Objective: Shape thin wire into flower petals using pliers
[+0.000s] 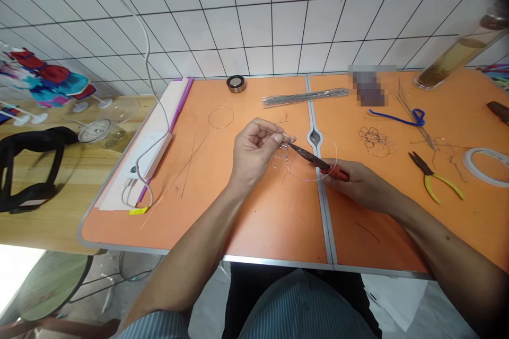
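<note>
Pinched in my left hand (257,151) is a thin bent wire piece (287,158) with small loops and a large open ring that hangs toward the right. My right hand (358,183) is wrapped round the red handles of a pair of long-nose pliers (308,156). The dark tips of the pliers meet the wire right beside my left fingertips. Whether the jaws are closed on the wire is too small to tell. On the right of the table lies a flower-shaped wire piece (377,140), apart from both hands.
A bundle of straight wires (304,97) and a tape roll (236,83) lie near the tiled wall. Yellow-handled pliers (433,177), a blue bent wire (397,118), a white ring-shaped spool (473,164) and a tall jar (453,61) stand or lie right. A power strip (151,156) with its cable sits left.
</note>
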A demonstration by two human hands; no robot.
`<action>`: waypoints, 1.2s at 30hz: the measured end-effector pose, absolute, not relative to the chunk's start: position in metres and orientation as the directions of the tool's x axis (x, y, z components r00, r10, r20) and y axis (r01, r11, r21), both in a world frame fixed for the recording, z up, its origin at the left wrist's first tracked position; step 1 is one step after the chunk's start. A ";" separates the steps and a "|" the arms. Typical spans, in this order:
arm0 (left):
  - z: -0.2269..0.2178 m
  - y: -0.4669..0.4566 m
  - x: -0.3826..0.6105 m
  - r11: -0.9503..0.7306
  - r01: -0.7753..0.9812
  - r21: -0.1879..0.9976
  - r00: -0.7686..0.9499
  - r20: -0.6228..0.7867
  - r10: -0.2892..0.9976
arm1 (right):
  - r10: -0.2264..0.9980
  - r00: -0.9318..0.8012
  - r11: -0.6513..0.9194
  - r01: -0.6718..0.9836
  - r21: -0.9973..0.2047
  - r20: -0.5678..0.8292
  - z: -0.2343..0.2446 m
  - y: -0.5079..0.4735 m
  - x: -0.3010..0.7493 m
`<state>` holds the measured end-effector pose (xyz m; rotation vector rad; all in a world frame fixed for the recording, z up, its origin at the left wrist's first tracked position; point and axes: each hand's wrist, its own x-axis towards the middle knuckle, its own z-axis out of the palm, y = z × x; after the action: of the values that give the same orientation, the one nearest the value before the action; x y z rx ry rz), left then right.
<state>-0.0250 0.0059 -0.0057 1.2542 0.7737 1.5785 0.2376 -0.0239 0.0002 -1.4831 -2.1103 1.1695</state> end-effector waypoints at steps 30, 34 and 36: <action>-0.004 0.004 -0.023 -0.347 -0.363 0.865 -0.019 0.366 0.931 | 0.818 -0.481 0.001 0.549 -0.836 -0.315 -0.001 -0.016 0.240; -0.006 0.005 -0.023 -0.360 -0.396 0.845 -0.007 0.389 0.921 | 0.796 -0.509 -0.020 0.518 -0.855 -0.327 -0.005 -0.014 0.243; -0.006 0.005 -0.023 -0.361 -0.399 0.843 -0.002 0.393 0.920 | 0.796 -0.508 -0.026 0.513 -0.858 -0.328 -0.005 -0.014 0.242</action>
<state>-0.0235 0.0046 -0.0065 1.2034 0.6318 1.5894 0.2424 -0.0144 -0.0046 -1.3861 -1.9879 1.5479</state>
